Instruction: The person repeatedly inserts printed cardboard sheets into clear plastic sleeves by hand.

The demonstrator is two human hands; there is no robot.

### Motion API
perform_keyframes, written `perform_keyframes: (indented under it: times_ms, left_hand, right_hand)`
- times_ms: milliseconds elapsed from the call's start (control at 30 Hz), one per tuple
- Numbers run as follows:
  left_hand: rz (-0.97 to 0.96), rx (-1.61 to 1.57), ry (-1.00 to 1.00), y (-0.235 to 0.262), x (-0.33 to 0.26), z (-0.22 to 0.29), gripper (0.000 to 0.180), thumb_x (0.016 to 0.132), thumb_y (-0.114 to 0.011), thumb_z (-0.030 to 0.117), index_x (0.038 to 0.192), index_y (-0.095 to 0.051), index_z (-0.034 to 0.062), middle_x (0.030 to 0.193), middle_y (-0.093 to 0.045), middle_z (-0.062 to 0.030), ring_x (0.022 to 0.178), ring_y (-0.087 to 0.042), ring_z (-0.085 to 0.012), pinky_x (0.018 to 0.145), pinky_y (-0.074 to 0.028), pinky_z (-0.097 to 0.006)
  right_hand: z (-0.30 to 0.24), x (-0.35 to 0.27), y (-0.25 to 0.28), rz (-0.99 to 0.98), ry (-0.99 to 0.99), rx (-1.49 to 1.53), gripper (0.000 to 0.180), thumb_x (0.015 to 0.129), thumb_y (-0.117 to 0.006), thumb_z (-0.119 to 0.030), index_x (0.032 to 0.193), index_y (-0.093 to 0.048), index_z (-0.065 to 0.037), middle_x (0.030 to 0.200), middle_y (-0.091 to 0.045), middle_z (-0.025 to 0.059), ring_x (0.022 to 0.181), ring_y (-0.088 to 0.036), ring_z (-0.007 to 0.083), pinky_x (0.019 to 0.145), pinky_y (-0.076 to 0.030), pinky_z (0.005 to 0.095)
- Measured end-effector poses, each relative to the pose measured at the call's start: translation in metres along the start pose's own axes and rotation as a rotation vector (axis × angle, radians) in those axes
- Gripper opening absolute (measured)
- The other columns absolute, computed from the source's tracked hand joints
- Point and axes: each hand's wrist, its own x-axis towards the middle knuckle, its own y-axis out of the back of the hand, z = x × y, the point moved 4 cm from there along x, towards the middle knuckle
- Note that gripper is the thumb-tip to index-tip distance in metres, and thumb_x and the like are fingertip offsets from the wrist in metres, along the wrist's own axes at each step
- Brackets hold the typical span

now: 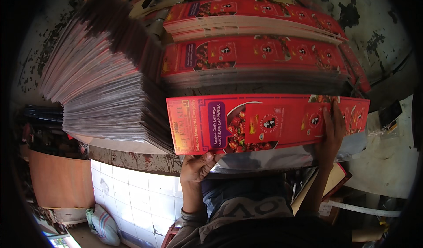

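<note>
I've got a tall, fanned stack of thin sheets (103, 109) at left on the surface (128, 161), two red printed piles (260, 52) behind centre, then the red strip (291, 120), held in front of them near the surface's near edge. I judge the strip light, bendy, slick, easily creased; I'd take it by the edges near both ends. Left hand (198, 166): fingers closed, pinching lower edge near left end. Right hand (331, 131): fingers laid across the face toward right end; thumb hidden, can't tell if gripping.
</note>
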Motion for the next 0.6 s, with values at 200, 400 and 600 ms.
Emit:
perform_keyframes:
  times_ms: [200,400,600]
  left_hand:
    - [-0.018,-0.008,-0.004,0.0006,0.0,0.0005,0.043,0.079,-0.049,-0.016,0.12,-0.038,-0.0125,0.11,-0.053,-0.0308,0.101,-0.057,-0.0411,0.091,-0.049,-0.047]
    - [-0.008,-0.015,-0.02,-0.0021,0.001,-0.0004,0.043,0.079,-0.048,-0.017,0.121,-0.039,-0.0123,0.11,-0.053,-0.0308,0.101,-0.057,-0.0414,0.09,-0.049,-0.048]
    - [0.002,-0.001,-0.012,0.0005,-0.0002,0.0003,0.044,0.079,-0.049,-0.017,0.122,-0.039,-0.0115,0.111,-0.053,-0.0301,0.101,-0.057,-0.0411,0.091,-0.047,-0.049]
  right_hand:
    - [0.0001,0.001,0.0001,0.01,-0.013,0.016,0.058,0.071,-0.062,-0.013,0.127,-0.049,-0.014,0.138,-0.04,0.0125,0.123,-0.041,0.0302,0.099,-0.032,0.0437]
    - [0.0011,0.002,-0.0005,0.004,-0.001,0.013,0.06,0.07,-0.064,-0.016,0.128,-0.049,-0.013,0.137,-0.041,0.0126,0.122,-0.043,0.0297,0.099,-0.033,0.0428]
    - [0.0003,0.0029,-0.0004,0.0,0.004,0.02,0.06,0.069,-0.064,-0.016,0.127,-0.05,-0.013,0.136,-0.042,0.0134,0.122,-0.043,0.0294,0.097,-0.034,0.0421]
